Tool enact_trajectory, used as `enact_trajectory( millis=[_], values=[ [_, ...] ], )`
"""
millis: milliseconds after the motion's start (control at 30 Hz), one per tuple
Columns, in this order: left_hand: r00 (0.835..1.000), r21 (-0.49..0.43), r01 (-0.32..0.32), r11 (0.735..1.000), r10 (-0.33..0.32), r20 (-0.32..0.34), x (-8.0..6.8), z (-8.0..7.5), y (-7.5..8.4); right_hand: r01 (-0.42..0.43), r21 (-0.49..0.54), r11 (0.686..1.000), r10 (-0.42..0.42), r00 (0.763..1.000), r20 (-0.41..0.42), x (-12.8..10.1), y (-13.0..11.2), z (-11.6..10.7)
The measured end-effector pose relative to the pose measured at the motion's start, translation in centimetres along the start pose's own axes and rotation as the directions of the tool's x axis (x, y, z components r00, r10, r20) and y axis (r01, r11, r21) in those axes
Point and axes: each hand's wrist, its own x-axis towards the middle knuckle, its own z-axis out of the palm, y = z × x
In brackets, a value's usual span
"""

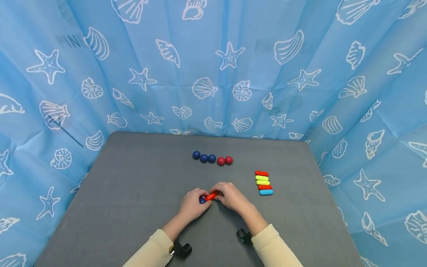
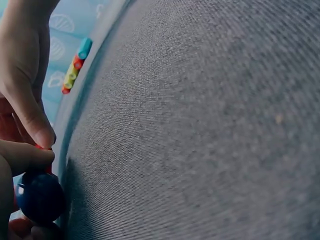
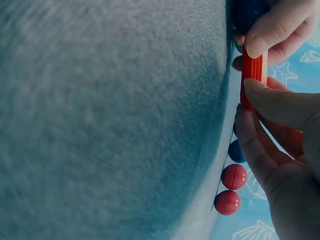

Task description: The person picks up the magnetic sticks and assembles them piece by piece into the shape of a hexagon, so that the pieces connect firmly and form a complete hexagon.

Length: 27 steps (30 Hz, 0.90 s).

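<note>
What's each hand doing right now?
Left hand: closed, pinching the red rod near its end by the dark blue ball.
Right hand: closed, pinching the same rod's other end.

From 7 o'clock, the left arm (image 1: 154, 246) angles up between 1 and 2 o'clock; the right arm (image 1: 278, 246) comes from 5, angling between 10 and 11. Close together, the left hand (image 1: 193, 205) sits at 9 o'clock from the right hand (image 1: 232, 197). Both pinch, thumbs opposing bent fingers.
</note>
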Motion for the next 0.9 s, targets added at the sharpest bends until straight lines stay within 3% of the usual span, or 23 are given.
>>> enact_trajectory(
  millis=[200,400,533,667,767,900],
  values=[
    [0.999,0.005,0.004,1.000,-0.004,-0.053,-0.2,0.1,0.1,-0.015,0.005,1.000,0.015,0.999,-0.032,-0.2,0.4,-0.7],
    [0.998,0.033,0.026,0.999,-0.024,-0.065,-0.3,0.0,0.0,-0.121,0.024,0.992,0.123,0.984,-0.132,0.1,1.2,-1.8],
    [0.999,0.028,0.027,0.999,-0.026,-0.047,-0.4,-0.1,-0.1,-0.196,0.038,0.980,0.199,0.952,-0.231,0.6,2.1,-2.4],
    [0.999,0.030,0.011,0.999,-0.009,-0.050,-0.6,0.0,-0.3,-0.267,0.074,0.961,0.277,0.904,-0.327,1.3,3.1,-2.8],
    [0.998,0.034,0.002,0.999,0.000,-0.055,-0.6,0.1,-0.4,-0.309,0.112,0.945,0.328,0.868,-0.373,1.7,3.6,-3.2],
    [0.998,0.034,-0.005,0.999,0.007,-0.055,-0.6,0.0,-0.4,-0.319,0.141,0.937,0.349,0.842,-0.412,2.3,4.1,-3.8]
  ],
)
